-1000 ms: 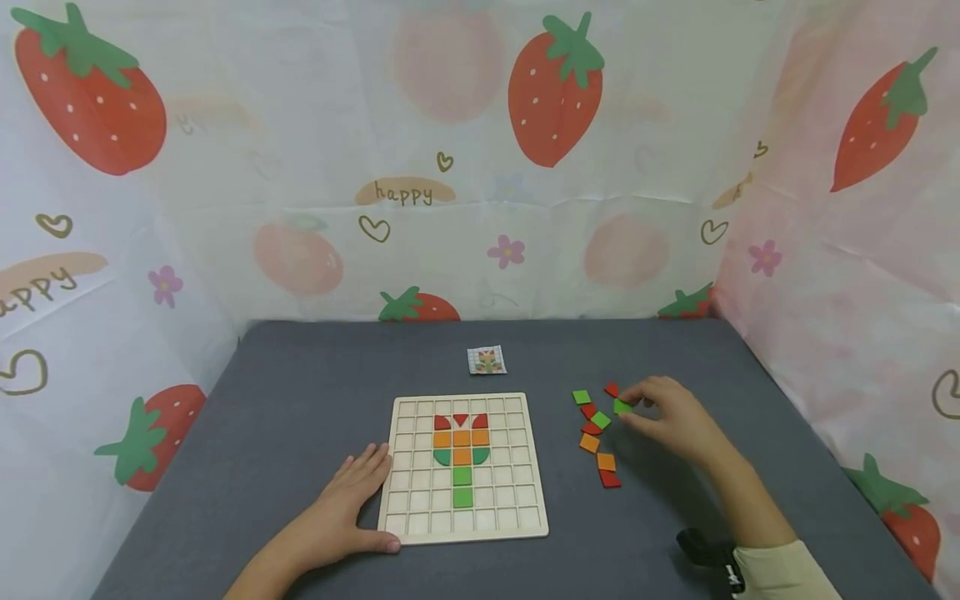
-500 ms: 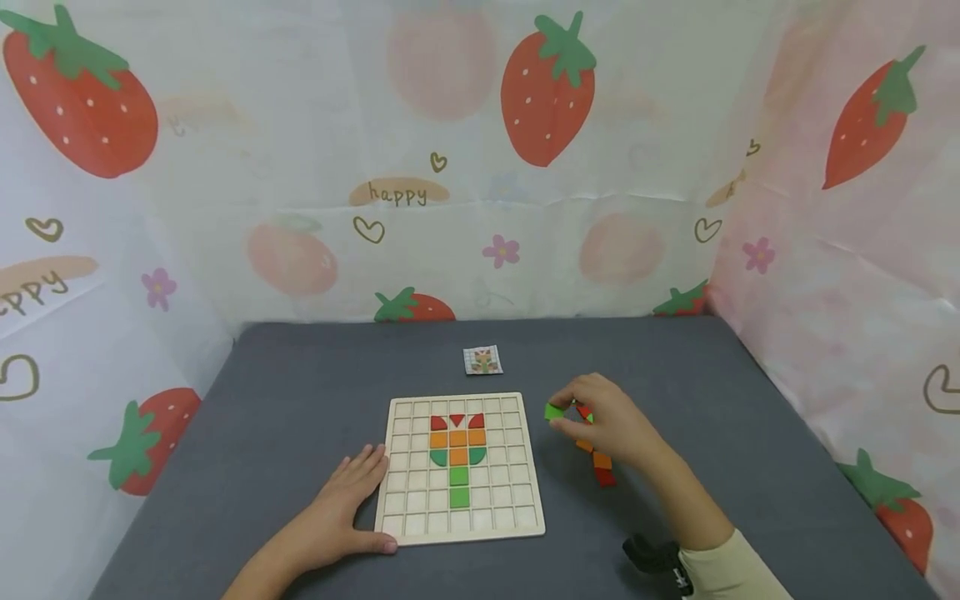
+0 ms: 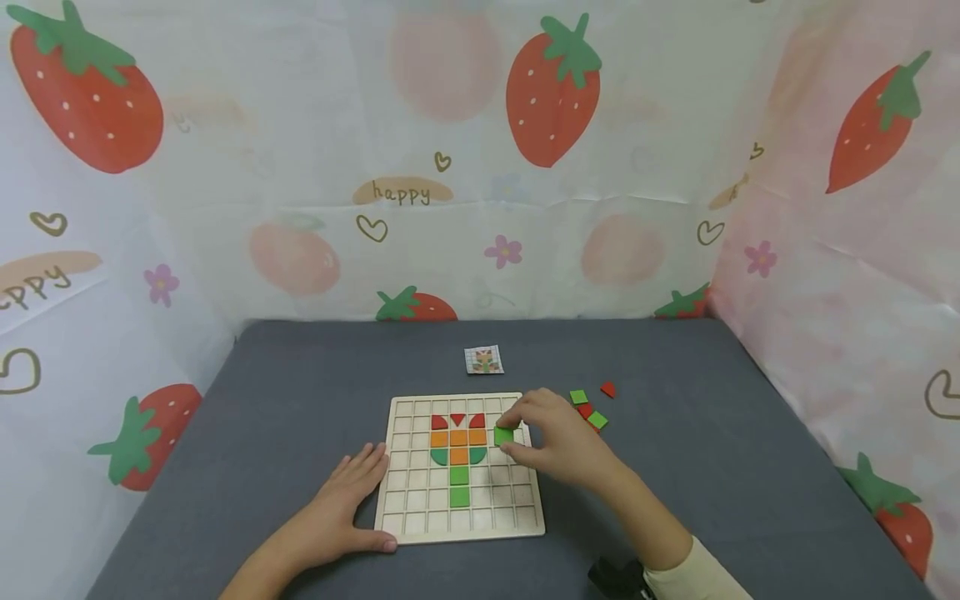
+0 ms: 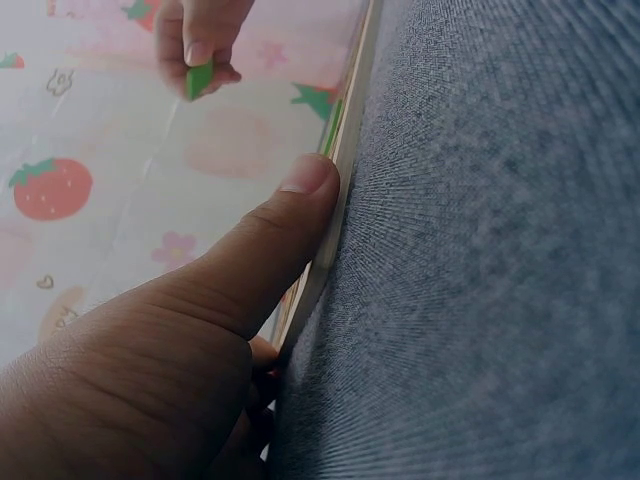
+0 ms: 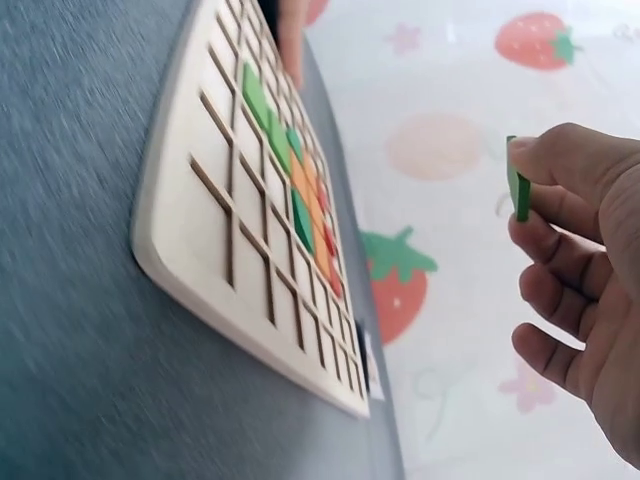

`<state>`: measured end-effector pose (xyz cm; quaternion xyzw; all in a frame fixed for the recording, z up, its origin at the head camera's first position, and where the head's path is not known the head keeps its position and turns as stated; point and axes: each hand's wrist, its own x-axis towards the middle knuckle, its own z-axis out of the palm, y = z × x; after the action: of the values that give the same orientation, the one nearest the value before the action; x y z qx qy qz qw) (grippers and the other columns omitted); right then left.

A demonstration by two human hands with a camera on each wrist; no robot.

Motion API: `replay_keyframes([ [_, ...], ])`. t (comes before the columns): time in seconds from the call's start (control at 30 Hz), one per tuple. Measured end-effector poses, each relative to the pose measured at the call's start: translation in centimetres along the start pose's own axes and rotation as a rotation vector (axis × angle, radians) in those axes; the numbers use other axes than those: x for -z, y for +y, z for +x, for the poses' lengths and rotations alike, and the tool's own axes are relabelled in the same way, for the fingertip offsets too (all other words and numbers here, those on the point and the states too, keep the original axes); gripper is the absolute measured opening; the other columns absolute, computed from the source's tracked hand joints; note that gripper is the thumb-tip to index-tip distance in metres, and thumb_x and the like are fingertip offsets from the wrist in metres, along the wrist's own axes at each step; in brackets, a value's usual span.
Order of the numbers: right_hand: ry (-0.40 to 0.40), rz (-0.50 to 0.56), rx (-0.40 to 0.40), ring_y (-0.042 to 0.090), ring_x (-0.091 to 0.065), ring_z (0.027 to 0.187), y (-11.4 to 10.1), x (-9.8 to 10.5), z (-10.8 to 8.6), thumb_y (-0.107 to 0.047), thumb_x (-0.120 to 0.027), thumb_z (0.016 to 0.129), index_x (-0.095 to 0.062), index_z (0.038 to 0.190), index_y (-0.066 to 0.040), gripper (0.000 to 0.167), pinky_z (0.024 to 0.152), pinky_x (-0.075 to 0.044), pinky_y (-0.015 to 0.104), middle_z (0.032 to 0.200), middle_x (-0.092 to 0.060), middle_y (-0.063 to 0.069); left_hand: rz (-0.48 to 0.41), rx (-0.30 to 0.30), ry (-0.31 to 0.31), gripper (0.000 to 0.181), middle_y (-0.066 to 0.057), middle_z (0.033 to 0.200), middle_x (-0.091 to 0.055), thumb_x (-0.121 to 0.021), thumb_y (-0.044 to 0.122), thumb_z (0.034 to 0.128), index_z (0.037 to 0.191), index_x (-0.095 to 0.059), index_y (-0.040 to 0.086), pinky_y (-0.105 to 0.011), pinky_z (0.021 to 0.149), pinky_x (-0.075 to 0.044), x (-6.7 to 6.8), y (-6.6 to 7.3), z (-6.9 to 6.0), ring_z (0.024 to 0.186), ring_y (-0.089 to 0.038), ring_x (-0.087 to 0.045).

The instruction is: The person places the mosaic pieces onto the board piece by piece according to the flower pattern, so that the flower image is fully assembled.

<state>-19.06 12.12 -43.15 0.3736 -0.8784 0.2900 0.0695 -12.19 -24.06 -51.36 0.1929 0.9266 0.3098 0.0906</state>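
Pinching a green tile in the right hand over the right side of the grid board. Bracing its left edge with the left hand, thumb wide. Probably best levelling the tile, gripping lightly.

The green tile in my right hand looks smooth and matt, my grid board smooth pale wood, the table rough woven cloth, the card paper, the backdrop thin creased sheeting.

Perhaps home, room itself hidden: grey table, strawberry-print cloth walls.
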Motion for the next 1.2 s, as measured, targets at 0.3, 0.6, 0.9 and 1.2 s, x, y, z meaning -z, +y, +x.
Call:
replay_keyframes([
  [0.3, -0.031, 0.017, 0.025, 0.008, -0.058, 0.103, -1.8, -2.3, 0.2, -0.028, -0.085, 0.086, -0.077, 0.107, -0.024, 0.023, 0.094, -0.05, 0.037, 0.1, -0.067, -0.016, 0.003, -0.001, 0.002, 0.127, -0.011, 0.17, -0.021, -0.078, 0.074, 0.069, 0.161, -0.028, 0.004, -0.011, 0.119, 0.014, 0.1, 0.1, 0.0, 0.159, -0.033, -0.009],
  [0.6, -0.149, 0.001, 0.04, 0.003, -0.057, 0.102, -2.9, -4.9, 0.1, -0.035, -0.082, 0.088, -0.078, 0.104, -0.027, 0.019, 0.096, -0.05, 0.032, 0.102, -0.068, -0.019, 0.009, 0.007, -0.003, 0.127, -0.012, 0.17, -0.021, -0.078, 0.075, 0.0681, 0.161, -0.028, 0.004, -0.042, 0.129, 0.001, 0.0, 0.0, 0.1, 0.159, -0.032, -0.009],
  [0.9, -0.226, -0.046, 0.074, 0.0, -0.056, 0.1, -3.0, -6.3, -0.3, -0.039, -0.084, 0.085, -0.08, 0.102, -0.031, 0.02, 0.091, -0.047, 0.03, 0.099, -0.067, -0.022, 0.011, -0.008, 0.007, 0.127, -0.012, 0.169, -0.023, -0.078, 0.074, 0.0684, 0.161, -0.029, 0.003, -0.015, 0.122, 0.012, 0.0, -0.1, 0.2, 0.159, -0.033, -0.01],
  [1.2, -0.265, -0.12, 0.104, -0.002, -0.056, 0.097, -3.1, -7.2, -0.7, -0.042, -0.084, 0.084, -0.081, 0.101, -0.032, 0.02, 0.09, -0.045, 0.026, 0.096, -0.067, -0.022, 0.016, -0.019, 0.007, 0.126, -0.012, 0.17, -0.022, -0.078, 0.074, 0.0692, 0.161, -0.029, 0.002, -0.005, 0.113, 0.016, 0.0, -0.2, 0.2, 0.159, -0.034, -0.011],
])
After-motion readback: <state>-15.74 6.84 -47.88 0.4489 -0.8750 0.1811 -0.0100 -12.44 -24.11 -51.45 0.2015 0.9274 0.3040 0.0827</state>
